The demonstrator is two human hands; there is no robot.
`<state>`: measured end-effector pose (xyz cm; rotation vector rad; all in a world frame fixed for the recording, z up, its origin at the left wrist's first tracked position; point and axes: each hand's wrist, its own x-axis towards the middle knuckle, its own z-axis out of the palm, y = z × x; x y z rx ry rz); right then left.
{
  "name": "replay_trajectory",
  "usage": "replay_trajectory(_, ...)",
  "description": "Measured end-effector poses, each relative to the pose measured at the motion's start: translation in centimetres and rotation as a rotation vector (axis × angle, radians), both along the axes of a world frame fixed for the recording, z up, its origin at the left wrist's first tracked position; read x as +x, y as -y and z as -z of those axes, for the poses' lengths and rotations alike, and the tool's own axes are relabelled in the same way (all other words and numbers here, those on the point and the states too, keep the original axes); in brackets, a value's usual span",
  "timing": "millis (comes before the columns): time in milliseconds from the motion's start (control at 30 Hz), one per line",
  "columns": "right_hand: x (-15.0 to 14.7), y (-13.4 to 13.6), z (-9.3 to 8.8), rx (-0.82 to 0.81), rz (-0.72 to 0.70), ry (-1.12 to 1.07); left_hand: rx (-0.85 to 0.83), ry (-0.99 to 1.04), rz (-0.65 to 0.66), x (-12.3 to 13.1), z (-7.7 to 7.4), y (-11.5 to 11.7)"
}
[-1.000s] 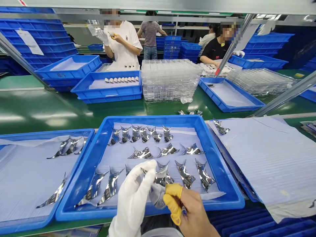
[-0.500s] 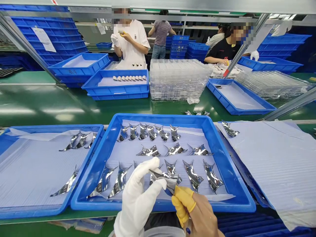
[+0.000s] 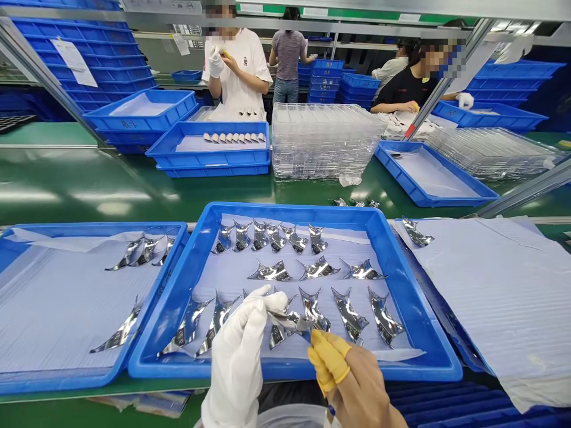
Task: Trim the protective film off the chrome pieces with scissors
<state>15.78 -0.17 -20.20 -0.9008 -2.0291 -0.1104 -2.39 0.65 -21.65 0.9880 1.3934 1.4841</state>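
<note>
My left hand (image 3: 238,356), in a white glove, is closed on a shiny chrome-plated part (image 3: 289,321) and holds it over the near edge of the middle blue tray (image 3: 404,285). My right hand (image 3: 352,383) wears yellow finger cots and pinches the same part from the right. What else its fingers hold, I cannot make out. Several more chrome parts (image 3: 319,268) lie in rows on white foam in that tray.
A left blue tray (image 3: 147,330) holds a few chrome parts (image 3: 140,251). White foam sheets (image 3: 495,285) with one part (image 3: 417,232) lie at right. Beyond the green conveyor (image 3: 89,190) stand clear tray stacks (image 3: 323,139), blue trays and other workers (image 3: 234,65).
Both hands have turned the chrome part flatter and lowered it slightly over the tray's near edge. The camera has shifted a little; the trays' contents have not changed.
</note>
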Motion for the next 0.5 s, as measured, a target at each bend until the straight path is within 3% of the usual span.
replay_trajectory(100, 0.0, 0.0, 0.1, -0.005, 0.008, -0.015, 0.039, -0.079, -0.003, 0.1, -0.2, 0.3)
replay_trajectory(333, -0.1, -1.0, 0.3, -0.026, -0.062, -0.087, 0.366, -0.3, -0.039, 0.6, -2.9, -0.3)
replay_trajectory(500, -0.1, -2.3, 0.2, -0.05, -0.08, -0.128, 0.489, -0.425, -0.087, 1.1, -3.5, -1.0)
